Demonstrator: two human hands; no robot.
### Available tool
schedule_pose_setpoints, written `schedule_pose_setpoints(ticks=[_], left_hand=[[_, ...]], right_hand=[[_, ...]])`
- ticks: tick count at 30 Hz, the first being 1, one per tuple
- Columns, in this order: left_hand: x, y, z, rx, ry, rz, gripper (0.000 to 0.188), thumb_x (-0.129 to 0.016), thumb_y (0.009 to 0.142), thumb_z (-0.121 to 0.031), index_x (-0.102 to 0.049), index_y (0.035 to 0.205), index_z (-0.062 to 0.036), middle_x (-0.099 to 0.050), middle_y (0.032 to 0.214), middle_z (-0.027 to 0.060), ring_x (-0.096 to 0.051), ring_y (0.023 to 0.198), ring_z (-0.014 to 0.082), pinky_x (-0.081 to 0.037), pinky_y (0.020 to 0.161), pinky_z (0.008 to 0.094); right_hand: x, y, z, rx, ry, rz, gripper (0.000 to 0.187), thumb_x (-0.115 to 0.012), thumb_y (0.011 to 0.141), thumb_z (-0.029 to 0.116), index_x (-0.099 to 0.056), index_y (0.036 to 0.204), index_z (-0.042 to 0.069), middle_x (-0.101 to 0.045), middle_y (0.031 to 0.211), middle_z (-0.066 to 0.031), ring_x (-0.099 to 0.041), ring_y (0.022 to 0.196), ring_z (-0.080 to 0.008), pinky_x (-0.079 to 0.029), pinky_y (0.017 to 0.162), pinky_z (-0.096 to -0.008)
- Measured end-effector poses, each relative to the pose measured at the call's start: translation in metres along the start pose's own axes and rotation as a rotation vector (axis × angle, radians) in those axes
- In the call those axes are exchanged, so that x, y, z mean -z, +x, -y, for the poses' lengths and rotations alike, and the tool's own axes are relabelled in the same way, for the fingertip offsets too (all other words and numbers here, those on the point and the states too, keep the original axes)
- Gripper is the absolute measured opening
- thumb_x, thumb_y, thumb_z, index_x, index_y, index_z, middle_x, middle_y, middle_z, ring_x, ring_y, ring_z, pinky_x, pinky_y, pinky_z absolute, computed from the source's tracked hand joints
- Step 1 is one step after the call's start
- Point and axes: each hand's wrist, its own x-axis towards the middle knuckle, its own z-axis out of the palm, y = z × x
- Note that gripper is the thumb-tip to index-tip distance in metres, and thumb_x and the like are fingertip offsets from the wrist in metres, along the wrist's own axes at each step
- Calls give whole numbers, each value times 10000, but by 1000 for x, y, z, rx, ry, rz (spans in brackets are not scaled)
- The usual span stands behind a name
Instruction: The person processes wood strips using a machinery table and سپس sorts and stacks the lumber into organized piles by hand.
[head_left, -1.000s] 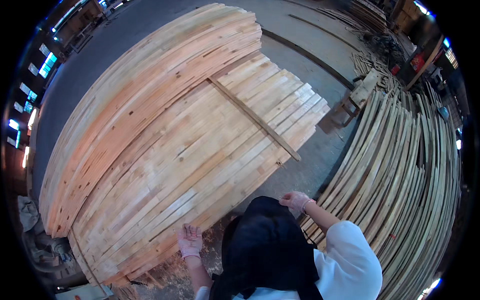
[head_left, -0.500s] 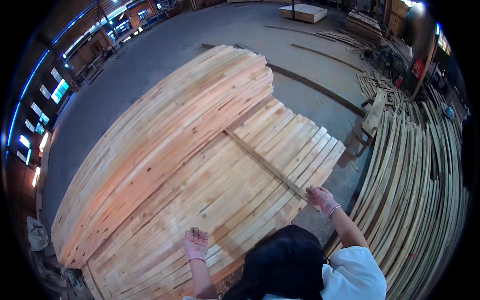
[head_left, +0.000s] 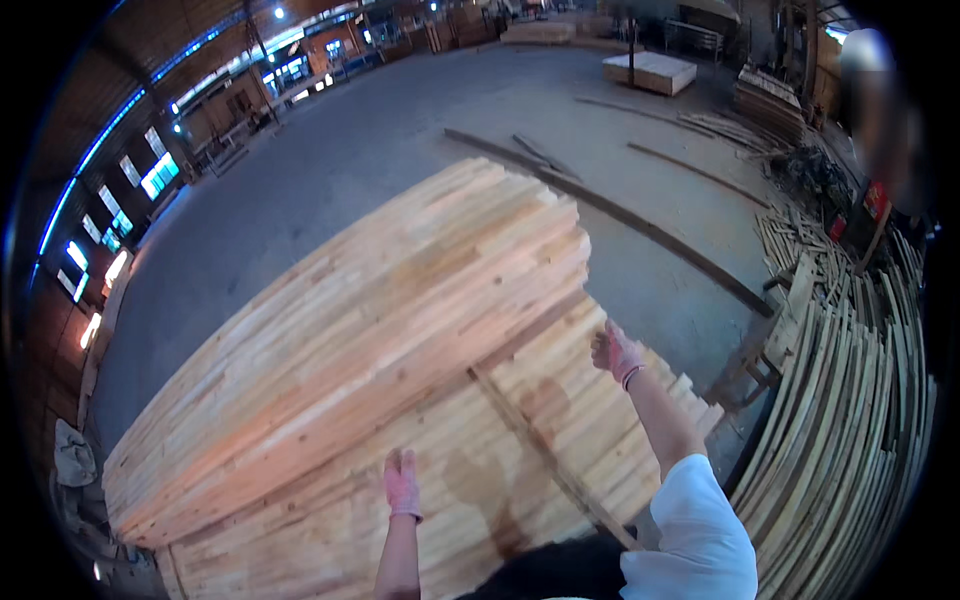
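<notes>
A big stack of pale wooden planks (head_left: 380,330) fills the middle of the view, with a higher pile at the left and a lower layer (head_left: 560,420) nearer me. A thin wooden strip (head_left: 540,450) lies across the lower layer. My left hand (head_left: 402,484), in a pink glove, rests flat on the lower planks with its fingers together. My right hand (head_left: 615,352), also gloved, is raised over the right end of the lower planks, fingers loosely spread, holding nothing.
Bent long slats (head_left: 850,420) are heaped at the right. Loose boards (head_left: 620,215) lie on the grey concrete floor beyond. A flat board stack (head_left: 650,72) sits far back. A blurred person (head_left: 885,110) stands at the upper right.
The view has tilted up and forward, so the far floor shows more. Both hands have reached further onto the lower planks, the right one rising.
</notes>
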Motion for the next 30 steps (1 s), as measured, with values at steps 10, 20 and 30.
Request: schedule_pose_setpoints(ticks=[10,20,30], left_hand=[[-106,109,-144,-888,1174,-130,688,-697,631,-541,-548,1155,-121,-438,1243,119,-363,1198,353,-248,1041,531],[-112,152,-116,-950,1080,-433,527,-689,684,-505,-575,1036,-129,-496,1100,98,-451,1023,317,-338,880,499],[-116,149,-144,-959,1183,-346,585,-738,607,-472,-554,1054,-141,-483,1076,97,-446,1006,317,-340,874,493]], right_hand=[[14,245,41,420,-291,-439,603,-478,904,537,-584,1142,-6,-610,1023,-76,-547,867,-159,-423,776,-284],[18,349,55,264,126,-320,343,-588,846,437,-649,987,130,-652,933,-5,-590,832,-155,-468,706,-333],[68,367,38,322,-482,-349,284,-491,905,296,-642,1022,86,-660,961,-76,-608,884,-195,-474,790,-353]])
